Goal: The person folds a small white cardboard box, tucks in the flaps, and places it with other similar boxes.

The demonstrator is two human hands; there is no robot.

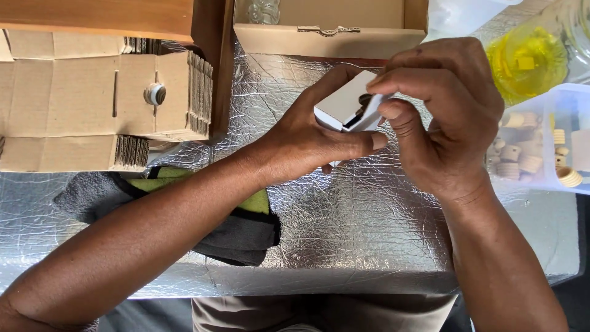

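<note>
We've got the small white box [345, 101] pinched in our left hand [307, 138] near the table's [344, 233] far edge; right hand [442, 117] closed on its flap. Risk: flap creases, dark part inside drops out.

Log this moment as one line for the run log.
left hand: holds small white box | right hand: fingers at box flap | surface: foil-covered table | nearby: clear tub of beige parts
</note>
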